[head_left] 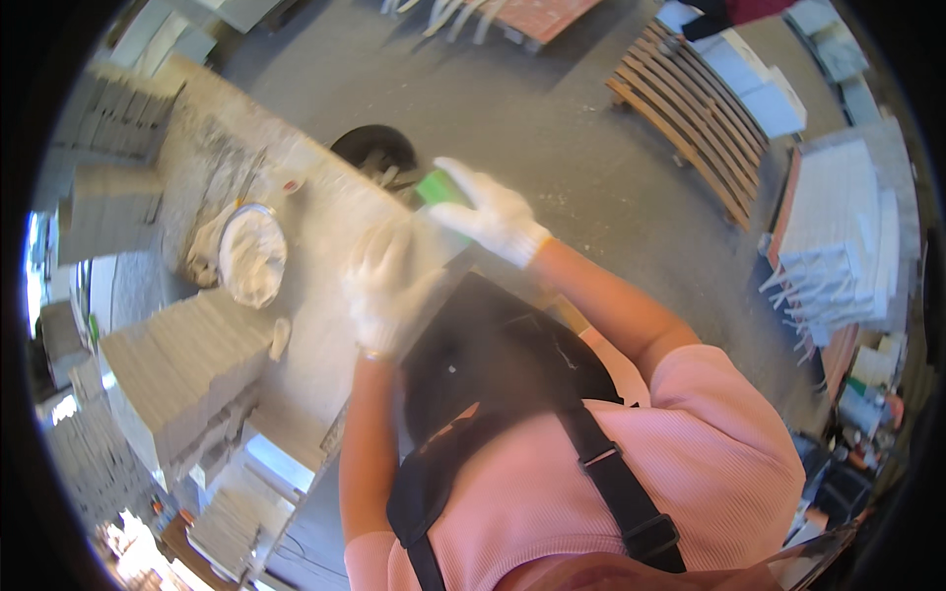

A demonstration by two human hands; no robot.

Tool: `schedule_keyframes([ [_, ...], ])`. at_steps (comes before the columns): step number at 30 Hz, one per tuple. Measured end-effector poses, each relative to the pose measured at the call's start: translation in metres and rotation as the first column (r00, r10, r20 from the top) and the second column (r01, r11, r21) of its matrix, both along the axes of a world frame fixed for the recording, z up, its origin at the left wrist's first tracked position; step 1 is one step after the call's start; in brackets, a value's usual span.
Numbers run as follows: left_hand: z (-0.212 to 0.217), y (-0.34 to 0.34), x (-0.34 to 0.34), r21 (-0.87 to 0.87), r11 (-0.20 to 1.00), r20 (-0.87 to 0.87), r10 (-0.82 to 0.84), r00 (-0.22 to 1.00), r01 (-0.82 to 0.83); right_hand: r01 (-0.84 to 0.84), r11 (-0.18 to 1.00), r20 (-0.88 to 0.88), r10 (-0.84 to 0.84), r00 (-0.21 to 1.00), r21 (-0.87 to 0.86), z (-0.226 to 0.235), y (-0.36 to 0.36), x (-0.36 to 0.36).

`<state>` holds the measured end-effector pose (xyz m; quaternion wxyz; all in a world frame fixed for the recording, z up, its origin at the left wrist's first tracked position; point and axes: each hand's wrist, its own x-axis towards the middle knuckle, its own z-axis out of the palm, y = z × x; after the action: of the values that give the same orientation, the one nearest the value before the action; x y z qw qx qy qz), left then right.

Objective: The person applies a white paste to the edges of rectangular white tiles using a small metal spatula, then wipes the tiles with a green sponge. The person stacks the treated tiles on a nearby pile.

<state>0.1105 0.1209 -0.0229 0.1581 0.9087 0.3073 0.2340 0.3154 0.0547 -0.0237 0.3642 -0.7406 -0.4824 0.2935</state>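
Observation:
My left hand [386,286], in a white glove, lies flat on a pale dusty slab [325,246] on the worktable, fingers spread. My right hand [490,212], also in a white glove, is closed on a green block [437,187] at the slab's far edge. Both forearms come up from my pink sleeves over a black apron.
A white bowl of pale paste [252,254] stands on the table left of my hands. Stacks of grey tiles [182,360] fill the left side. A black bucket [374,150] sits on the floor beyond the table. Curved wooden slats [695,118] and white tile stacks [838,236] stand at right.

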Motion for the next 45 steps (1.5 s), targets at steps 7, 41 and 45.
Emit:
schedule_keyframes([
  [7,-0.003,-0.001,-0.004,-0.022,0.999,0.000,0.041,0.999,-0.041,-0.016,0.999,-0.197,0.024,0.980,0.045,-0.021,0.004,0.005],
  [41,-0.006,-0.001,-0.004,-0.034,0.999,0.049,0.044,0.998,-0.042,0.111,0.994,-0.675,-0.075,0.734,0.011,-0.008,0.012,-0.006],
  [45,-0.006,-0.001,-0.006,-0.006,0.999,0.051,0.052,0.997,-0.052,0.127,0.991,-0.731,-0.109,0.674,-0.032,-0.005,0.012,-0.007],
])
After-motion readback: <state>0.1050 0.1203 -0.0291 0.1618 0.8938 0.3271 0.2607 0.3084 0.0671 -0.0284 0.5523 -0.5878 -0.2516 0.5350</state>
